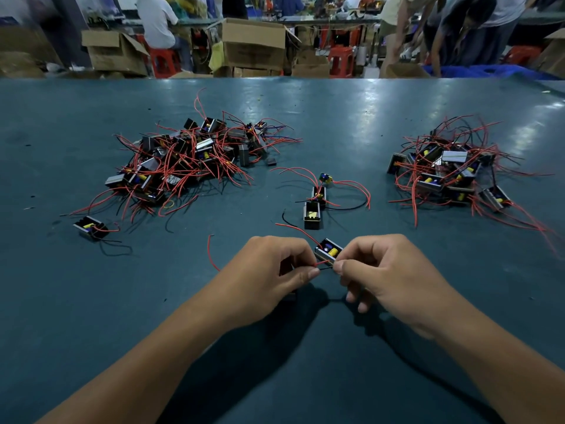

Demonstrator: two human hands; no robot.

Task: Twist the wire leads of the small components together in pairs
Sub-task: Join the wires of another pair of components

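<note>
Setting: workshop floor behind us, with cardboard boxes (253,44) and red stools (341,61); we work at a dark teal table (336,123).
Left hand: our left hand (266,270) pinches the wire leads (321,264) between thumb and forefinger, fingers curled.
Right hand: our right hand (385,270) pinches the same red and black leads from the other side, fingertips nearly touching the left's.
Component: the small component (327,251) sits just beyond our fingertips, leads running back into the pinch (whether it rests on the table we cannot tell).
Stock: a big tangled pile (189,160) at far left, a second pile (452,172) at far right, three loose units (315,203) between.
Risk: we judge a slack pinch could let one lead slip free and the twist unwind; pulling too hard may strain the lead where it enters the body.
</note>
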